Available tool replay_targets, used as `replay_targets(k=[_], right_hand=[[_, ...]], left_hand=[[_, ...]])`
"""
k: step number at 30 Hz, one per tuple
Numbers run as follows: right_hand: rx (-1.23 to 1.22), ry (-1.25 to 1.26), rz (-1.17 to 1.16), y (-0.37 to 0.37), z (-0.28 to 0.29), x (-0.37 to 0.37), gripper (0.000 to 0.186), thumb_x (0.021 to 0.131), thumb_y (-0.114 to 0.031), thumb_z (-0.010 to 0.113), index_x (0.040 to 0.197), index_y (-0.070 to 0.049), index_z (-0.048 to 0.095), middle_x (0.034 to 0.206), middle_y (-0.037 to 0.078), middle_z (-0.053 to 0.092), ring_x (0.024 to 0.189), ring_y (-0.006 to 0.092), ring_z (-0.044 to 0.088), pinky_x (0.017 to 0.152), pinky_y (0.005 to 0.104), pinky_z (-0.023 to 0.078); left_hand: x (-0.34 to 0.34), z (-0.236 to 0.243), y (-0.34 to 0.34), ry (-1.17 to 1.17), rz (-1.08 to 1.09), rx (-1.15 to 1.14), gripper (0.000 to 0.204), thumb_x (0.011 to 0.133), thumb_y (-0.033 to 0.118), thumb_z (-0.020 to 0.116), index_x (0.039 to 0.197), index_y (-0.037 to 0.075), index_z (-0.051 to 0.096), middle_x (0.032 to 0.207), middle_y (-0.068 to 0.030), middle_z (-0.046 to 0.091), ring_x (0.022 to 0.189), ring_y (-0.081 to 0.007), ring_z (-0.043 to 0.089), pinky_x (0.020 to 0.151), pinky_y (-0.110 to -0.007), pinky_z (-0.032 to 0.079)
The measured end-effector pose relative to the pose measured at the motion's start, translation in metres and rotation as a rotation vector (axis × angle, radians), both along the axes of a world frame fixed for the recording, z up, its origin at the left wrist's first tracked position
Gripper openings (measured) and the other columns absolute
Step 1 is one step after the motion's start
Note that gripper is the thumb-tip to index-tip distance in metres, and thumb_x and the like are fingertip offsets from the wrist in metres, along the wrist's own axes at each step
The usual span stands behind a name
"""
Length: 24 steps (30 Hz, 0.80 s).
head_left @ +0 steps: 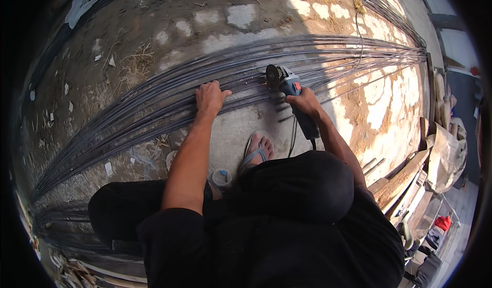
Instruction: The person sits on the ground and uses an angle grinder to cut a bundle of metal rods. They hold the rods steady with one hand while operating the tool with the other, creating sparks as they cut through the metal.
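Observation:
Long thin steel rods (154,85) lie in a wide bundle across the ground in front of me. My left hand (209,98) presses down on the near rods, its fingers curled over them and the thumb pointing right. In my right hand (306,102) is an angle grinder (292,85), gripped by its body. The grinder's disc (275,75) meets the rods a little to the right of my left hand, and small sparks show beside it. Several cut rod ends stick out below the disc. A power cord (313,144) runs from the grinder's rear.
My sandalled foot (259,147) stands on concrete just below the rods. A white cup (222,177) sits beside it. Wooden boards (405,172) and sheeting (448,160) are piled at the right. More rods (394,14) lie at the far right, and a cable (360,42) crosses the bundle.

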State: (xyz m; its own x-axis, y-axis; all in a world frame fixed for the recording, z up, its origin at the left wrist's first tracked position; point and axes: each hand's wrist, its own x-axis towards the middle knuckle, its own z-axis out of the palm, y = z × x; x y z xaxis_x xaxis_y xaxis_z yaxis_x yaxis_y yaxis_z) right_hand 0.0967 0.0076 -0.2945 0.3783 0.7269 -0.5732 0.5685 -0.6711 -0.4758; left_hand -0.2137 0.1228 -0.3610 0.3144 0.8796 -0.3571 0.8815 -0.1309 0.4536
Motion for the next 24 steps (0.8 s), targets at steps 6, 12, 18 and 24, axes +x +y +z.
replay_targets(k=[6, 12, 18, 24], right_hand=[[-0.024, -0.015, -0.021, 0.008, -0.001, 0.006, 0.038, 0.074, -0.030, 0.078, 0.081, 0.006, 0.070, 0.071, 0.013, 0.069, 0.063, 0.0215, 0.068, 0.062, 0.0376, 0.055], [0.058, 0.020, 0.014, 0.029, 0.005, -0.014, 0.035, 0.076, -0.027, 0.076, 0.077, 0.006, 0.067, 0.067, 0.010, 0.066, 0.058, 0.0197, 0.065, 0.054, 0.0373, 0.051], [0.016, 0.154, -0.062, 0.013, -0.004, -0.017, 0.022, 0.079, -0.021, 0.072, 0.081, 0.000, 0.065, 0.067, 0.006, 0.061, 0.053, 0.0179, 0.060, 0.051, 0.0346, 0.047], [0.067, 0.129, -0.058, 0.007, -0.017, -0.001, 0.027, 0.076, -0.023, 0.071, 0.080, 0.002, 0.062, 0.063, 0.008, 0.058, 0.050, 0.0203, 0.060, 0.047, 0.0361, 0.049]], left_hand=[[0.007, 0.004, 0.005, -0.015, 0.013, -0.111, 0.042, 0.089, 0.042, 0.079, 0.105, 0.003, 0.073, 0.106, -0.0143, 0.073, 0.110, -0.0322, 0.065, 0.101, -0.048, 0.045], [-0.004, -0.007, -0.002, -0.093, 0.139, -0.012, 0.043, 0.088, 0.043, 0.078, 0.102, 0.002, 0.074, 0.108, -0.0151, 0.073, 0.115, -0.0318, 0.063, 0.104, -0.049, 0.043], [-0.008, -0.013, -0.004, -0.174, 0.131, -0.199, 0.042, 0.086, 0.038, 0.082, 0.103, 0.001, 0.074, 0.113, -0.0172, 0.071, 0.123, -0.0339, 0.058, 0.109, -0.052, 0.039], [-0.001, -0.005, -0.008, -0.178, 0.153, -0.086, 0.044, 0.080, 0.039, 0.086, 0.102, 0.001, 0.077, 0.112, -0.0165, 0.073, 0.120, -0.0323, 0.061, 0.110, -0.049, 0.040]])
